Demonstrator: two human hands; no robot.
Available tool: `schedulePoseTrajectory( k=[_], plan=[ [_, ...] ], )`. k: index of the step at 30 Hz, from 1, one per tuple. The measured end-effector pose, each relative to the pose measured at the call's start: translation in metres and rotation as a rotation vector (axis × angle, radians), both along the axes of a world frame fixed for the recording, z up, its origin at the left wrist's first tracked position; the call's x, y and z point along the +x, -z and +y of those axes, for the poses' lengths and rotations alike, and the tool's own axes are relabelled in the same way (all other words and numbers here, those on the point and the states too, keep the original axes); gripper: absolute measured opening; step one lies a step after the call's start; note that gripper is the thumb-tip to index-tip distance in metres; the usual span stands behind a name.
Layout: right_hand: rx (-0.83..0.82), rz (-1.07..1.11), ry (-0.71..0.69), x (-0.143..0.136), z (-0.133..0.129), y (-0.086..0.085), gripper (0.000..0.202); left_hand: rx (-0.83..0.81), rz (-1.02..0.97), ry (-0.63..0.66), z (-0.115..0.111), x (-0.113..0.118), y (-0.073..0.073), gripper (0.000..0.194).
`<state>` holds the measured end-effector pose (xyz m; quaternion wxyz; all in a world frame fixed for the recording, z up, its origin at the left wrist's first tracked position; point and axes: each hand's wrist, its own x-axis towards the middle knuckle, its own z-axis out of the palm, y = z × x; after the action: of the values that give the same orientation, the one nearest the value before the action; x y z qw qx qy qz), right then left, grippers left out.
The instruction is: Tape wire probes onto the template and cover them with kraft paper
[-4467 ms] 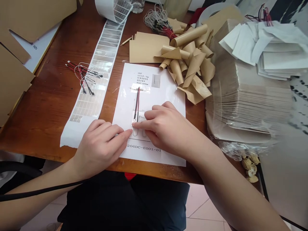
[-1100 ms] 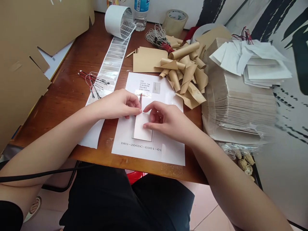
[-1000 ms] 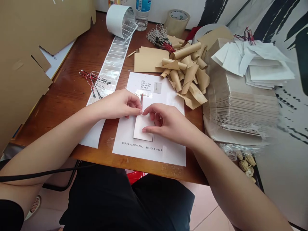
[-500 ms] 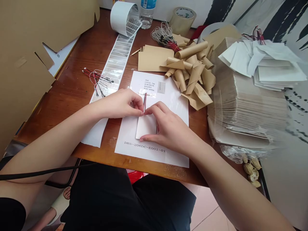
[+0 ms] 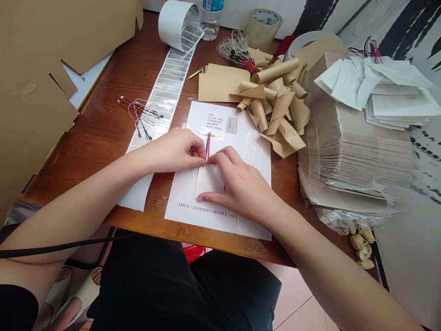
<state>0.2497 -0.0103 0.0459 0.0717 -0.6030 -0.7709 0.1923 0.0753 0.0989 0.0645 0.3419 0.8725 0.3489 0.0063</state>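
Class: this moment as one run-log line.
left hand: at top edge of white piece | right hand: spanning white piece | white piece: on printed sheet

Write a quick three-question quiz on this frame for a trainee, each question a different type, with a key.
1. Fill in the blank: the code near the lower edge of the printed sheet reads DRS-206DC-E001-__.

2. Multiple choice: over what do the fingertips of the left hand and the right hand lie close together?
A. The roll of labels
B. The printed sheet
C. The cardboard box

3. True or false: the roll of packing tape stands to the right of the plastic water bottle in the picture.

Key: 1. 01; 2. B; 3. True.
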Motion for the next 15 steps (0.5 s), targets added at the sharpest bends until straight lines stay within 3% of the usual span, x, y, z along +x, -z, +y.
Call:
schedulePoseTrajectory(
  k=[6,9,15],
  plan=[
    [0.004,-0.005,0.037,-0.004,-0.001,0.003,0.068,0.236,-0.08,0.054,-0.011,-0.003,0.007,0.008],
    [0.032,0.042,0.083,-0.002,-0.001,0.005,0.066,0.37,-0.062,0.18,-0.019,-0.004,0.01,0.011],
    [-0.021,0.247,0.051,0.016,0.01,0.0,0.038,0.488,0.033,0.356,-0.051,-0.002,0.015,0.022]
  ],
)
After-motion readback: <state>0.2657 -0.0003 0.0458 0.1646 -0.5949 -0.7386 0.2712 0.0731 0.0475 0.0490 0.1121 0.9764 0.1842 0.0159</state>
